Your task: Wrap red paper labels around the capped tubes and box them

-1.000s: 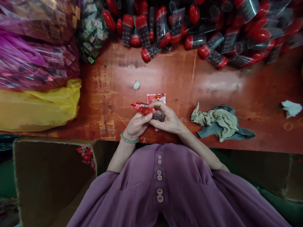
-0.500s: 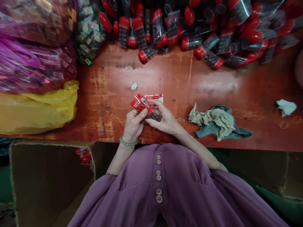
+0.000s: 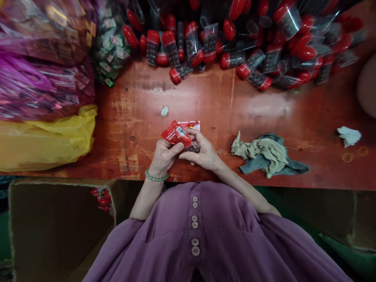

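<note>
Between both hands, just above the table's front part, is a red printed packet (image 3: 175, 133) with a white barcode label. My left hand (image 3: 165, 154) pinches its lower left part with the thumb on top. My right hand (image 3: 205, 152) is closed round its lower right end, where dark round pieces (image 3: 194, 147) show through clear plastic. The fingers hide part of that end. Behind the packet, a second red and white printed piece (image 3: 196, 125) shows partly; whether it is joined to the packet I cannot tell.
Many clear tubes with red caps (image 3: 169, 47) are heaped along the back of the table (image 3: 202, 94). Full plastic bags (image 3: 44, 86) and a yellow bag (image 3: 47, 141) stand at left. Crumpled cloths (image 3: 267, 154) lie at right. An open cardboard box (image 3: 58, 227) is below the left edge.
The packet has tilted and its red part now lies flatter across the piece behind it. Both hands stay closed on it. The whole view has shifted slightly.
</note>
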A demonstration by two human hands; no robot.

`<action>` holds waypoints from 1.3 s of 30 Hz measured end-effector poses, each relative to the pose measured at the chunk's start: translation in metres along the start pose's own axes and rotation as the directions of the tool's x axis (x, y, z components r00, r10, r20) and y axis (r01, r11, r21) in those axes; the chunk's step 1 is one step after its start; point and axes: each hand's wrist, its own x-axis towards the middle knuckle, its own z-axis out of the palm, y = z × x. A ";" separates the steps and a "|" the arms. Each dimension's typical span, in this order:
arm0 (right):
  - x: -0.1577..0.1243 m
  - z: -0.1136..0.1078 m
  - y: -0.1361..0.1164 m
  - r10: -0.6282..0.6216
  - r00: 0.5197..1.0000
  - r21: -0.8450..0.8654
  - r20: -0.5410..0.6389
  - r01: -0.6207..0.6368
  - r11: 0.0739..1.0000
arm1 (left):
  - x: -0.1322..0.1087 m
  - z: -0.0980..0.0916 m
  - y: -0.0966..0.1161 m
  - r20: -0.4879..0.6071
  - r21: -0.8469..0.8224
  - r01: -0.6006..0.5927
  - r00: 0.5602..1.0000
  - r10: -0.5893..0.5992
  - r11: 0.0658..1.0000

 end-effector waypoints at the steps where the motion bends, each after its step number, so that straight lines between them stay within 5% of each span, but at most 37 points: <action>1: 0.001 0.000 0.001 -0.022 1.000 -0.029 -0.006 0.022 0.999 | 0.001 0.001 0.000 -0.014 -0.003 -0.007 1.000 0.007 1.000; 9: -0.002 -0.006 0.004 -0.107 0.993 -0.378 0.054 0.120 0.918 | 0.003 0.006 -0.004 -0.077 0.038 -0.091 0.993 0.094 0.995; 20: 0.004 0.005 0.001 0.057 0.996 0.071 0.074 -0.063 0.996 | -0.003 0.004 -0.008 -0.091 -0.020 -0.010 0.996 0.008 1.000; 30: -0.002 -0.009 0.003 -0.010 0.982 0.094 0.190 -0.008 0.996 | -0.001 0.003 -0.002 0.030 -0.083 0.079 0.997 -0.077 0.993; 35: -0.010 -0.012 0.005 -0.084 0.985 -0.134 0.150 0.104 0.986 | 0.000 0.002 -0.007 -0.088 -0.099 0.060 0.994 -0.069 0.993; 39: -0.012 -0.013 -0.001 -0.172 0.979 -0.484 0.114 0.206 0.850 | 0.000 0.006 -0.009 -0.204 -0.154 -0.022 0.979 -0.010 0.988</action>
